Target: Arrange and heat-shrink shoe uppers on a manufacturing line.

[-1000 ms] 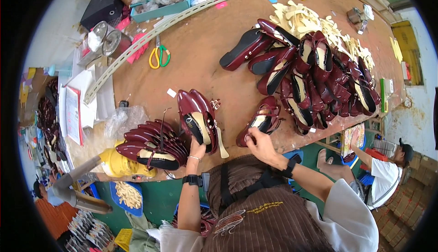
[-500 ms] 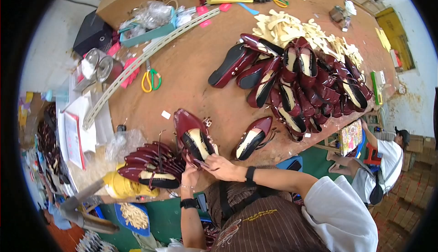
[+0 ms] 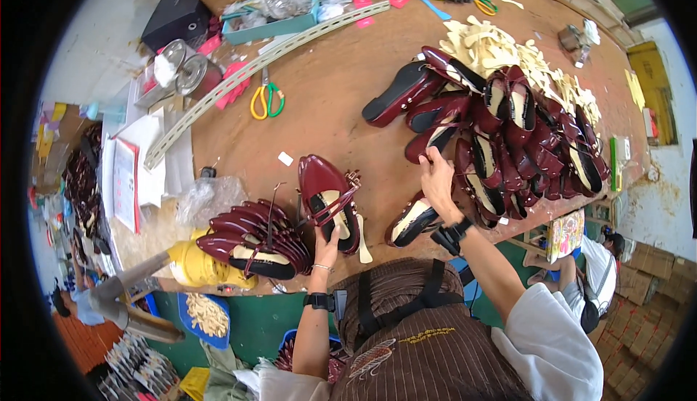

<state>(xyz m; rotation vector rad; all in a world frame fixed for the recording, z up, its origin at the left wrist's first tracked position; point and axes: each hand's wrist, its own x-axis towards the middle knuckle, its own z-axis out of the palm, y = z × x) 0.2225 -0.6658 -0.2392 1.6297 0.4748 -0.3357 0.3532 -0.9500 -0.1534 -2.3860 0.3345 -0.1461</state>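
My left hand [image 3: 327,250] is closed round the back end of a pair of glossy burgundy strap shoes [image 3: 324,178], laid together with their pointed toes away from me. A cream shoe-shaped insert [image 3: 364,241] lies against their right side. At the near edge of the heap, my right hand [image 3: 438,182] has its fingers curled on the toe end of a burgundy shoe [image 3: 440,135]; its fingertips are partly hidden. Under my right wrist a single burgundy shoe [image 3: 408,221] rests on the table, partly covered. Several more shoes [image 3: 250,238] stand in a tight row left of my left hand.
A large heap of burgundy shoes [image 3: 523,136] fills the table's right side, with cream inserts [image 3: 494,49] behind it. Scissors [image 3: 267,102], a slotted metal strip [image 3: 239,74] and crumpled plastic [image 3: 210,201] lie to the left. A yellow machine part [image 3: 197,263] sits at the near-left edge.
My right hand has left the shoes by my left hand and reached right to the heap. The held shoes now lie together as a pair, and the view has shifted.
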